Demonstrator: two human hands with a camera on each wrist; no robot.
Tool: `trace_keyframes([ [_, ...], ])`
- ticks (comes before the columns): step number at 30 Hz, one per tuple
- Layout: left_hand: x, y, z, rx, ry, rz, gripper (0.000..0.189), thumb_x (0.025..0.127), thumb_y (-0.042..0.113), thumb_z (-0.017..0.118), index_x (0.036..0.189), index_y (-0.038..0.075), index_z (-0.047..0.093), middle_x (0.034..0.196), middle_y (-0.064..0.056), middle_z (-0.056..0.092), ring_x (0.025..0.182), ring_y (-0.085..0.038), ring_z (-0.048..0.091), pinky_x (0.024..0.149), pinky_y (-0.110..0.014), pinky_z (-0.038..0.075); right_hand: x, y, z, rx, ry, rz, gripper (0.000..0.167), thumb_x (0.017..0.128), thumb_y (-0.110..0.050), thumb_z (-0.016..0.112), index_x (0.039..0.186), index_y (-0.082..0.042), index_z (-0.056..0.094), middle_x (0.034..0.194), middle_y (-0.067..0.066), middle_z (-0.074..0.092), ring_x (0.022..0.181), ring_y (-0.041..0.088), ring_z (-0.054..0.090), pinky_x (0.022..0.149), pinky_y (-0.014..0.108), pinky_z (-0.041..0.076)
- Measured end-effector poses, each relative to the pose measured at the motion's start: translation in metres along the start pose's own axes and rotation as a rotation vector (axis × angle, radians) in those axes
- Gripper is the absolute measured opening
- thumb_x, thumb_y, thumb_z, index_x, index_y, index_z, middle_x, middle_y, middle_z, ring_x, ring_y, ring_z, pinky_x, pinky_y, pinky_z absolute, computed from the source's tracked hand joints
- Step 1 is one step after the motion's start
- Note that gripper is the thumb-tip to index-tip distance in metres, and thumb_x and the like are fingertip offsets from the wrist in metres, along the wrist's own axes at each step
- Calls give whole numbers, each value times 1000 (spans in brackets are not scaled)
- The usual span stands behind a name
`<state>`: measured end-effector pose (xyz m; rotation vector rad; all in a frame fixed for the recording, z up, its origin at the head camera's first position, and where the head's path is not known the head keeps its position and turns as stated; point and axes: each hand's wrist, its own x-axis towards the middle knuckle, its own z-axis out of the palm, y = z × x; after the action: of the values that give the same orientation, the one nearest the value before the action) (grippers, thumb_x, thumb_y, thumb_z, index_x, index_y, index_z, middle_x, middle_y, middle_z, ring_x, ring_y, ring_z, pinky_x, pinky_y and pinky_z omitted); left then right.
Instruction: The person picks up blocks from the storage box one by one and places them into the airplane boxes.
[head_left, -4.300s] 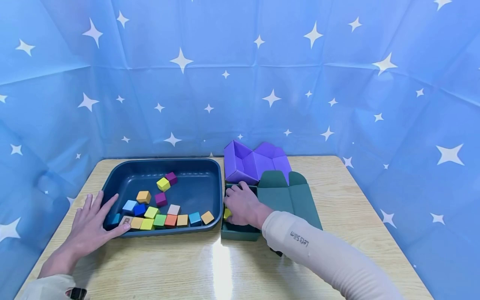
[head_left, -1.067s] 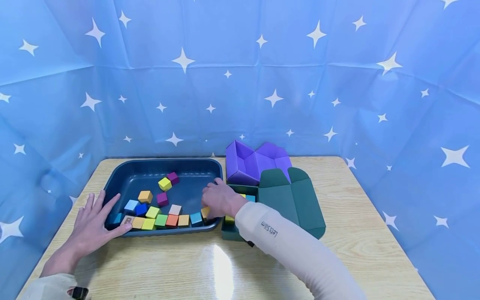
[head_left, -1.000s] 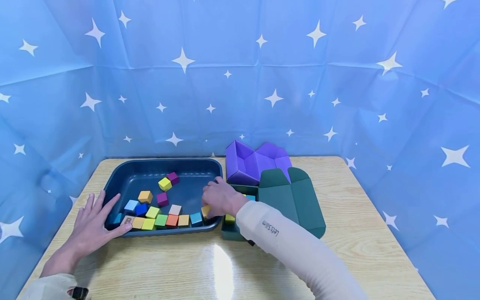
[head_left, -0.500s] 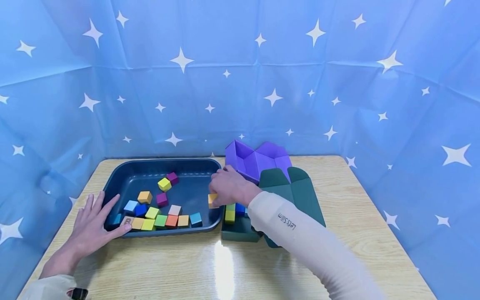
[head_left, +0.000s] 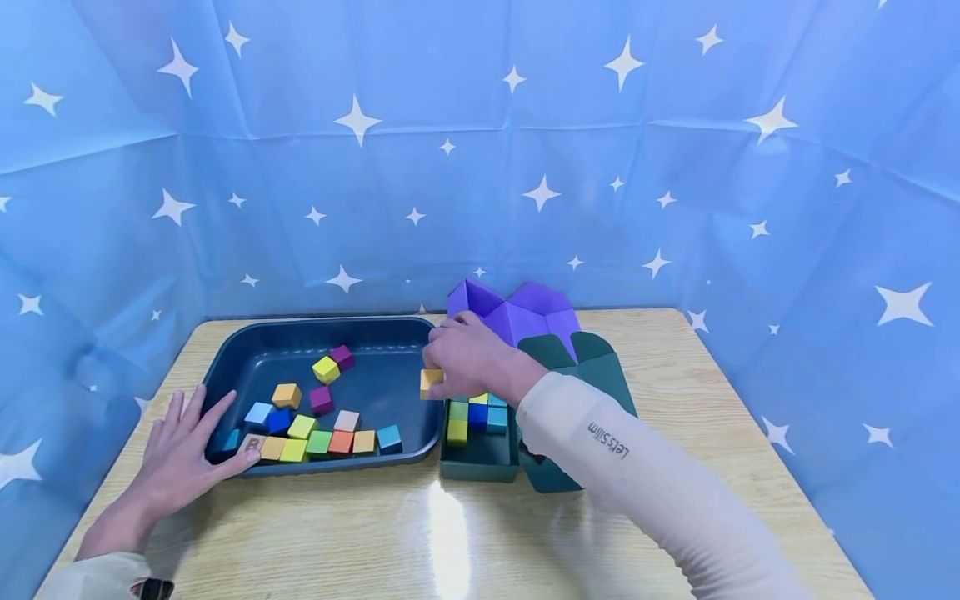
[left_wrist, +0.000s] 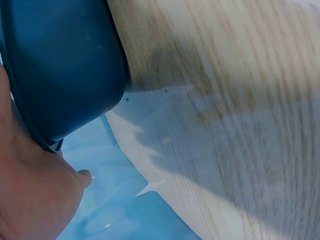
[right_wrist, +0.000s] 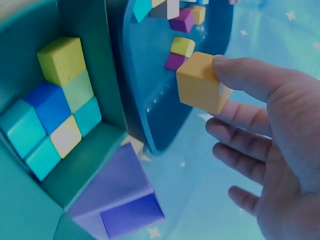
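Observation:
My right hand pinches an orange cube between thumb and fingers, held above the tray's right rim beside the green box. Several cubes in yellow, green, blue and teal lie packed inside that box, as the right wrist view shows, including a dark blue cube. Spread out, my left hand rests on the left rim of the dark blue tray. Its thumb lies near a cube marked with a letter B. In the tray, several coloured cubes sit along the front side, with more loose behind them.
A purple box with its lid folded back stands behind the green one. The green lid lies spread to the right. Blue star-patterned cloth encloses the wooden table at the back and sides.
My right hand went from the green box into the tray, took the orange cube from the front right corner, and lifted it up toward the box. My left hand stayed on the rim.

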<state>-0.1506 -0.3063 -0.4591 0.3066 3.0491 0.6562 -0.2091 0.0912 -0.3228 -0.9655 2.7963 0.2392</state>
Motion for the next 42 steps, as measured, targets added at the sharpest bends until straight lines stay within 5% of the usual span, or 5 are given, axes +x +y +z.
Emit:
trace_keyframes([
  [14,1,0,0,3,12,0,99,84,58,65,157,13,16,161,-27,-10,144,-47,-26,109,-71,-19,-22,26,16,15,-71,84,29,87,-53,67,76,-26,66,100,-8,66,106,16,53,111,47,32],
  [28,1,0,-1,-5,15,9,99,84,57,65,157,13,16,161,-27,-10,145,-45,-27,109,-72,-18,-27,14,60,-100,-183,68,38,84,-56,67,103,-24,73,111,-5,67,112,19,52,111,47,35],
  [42,0,1,-1,-9,14,8,99,84,58,65,157,13,15,161,-27,-10,144,-47,-26,108,-72,-20,-25,4,82,-177,-175,72,47,86,-54,64,120,-21,67,132,-1,62,129,21,49,117,47,29],
])
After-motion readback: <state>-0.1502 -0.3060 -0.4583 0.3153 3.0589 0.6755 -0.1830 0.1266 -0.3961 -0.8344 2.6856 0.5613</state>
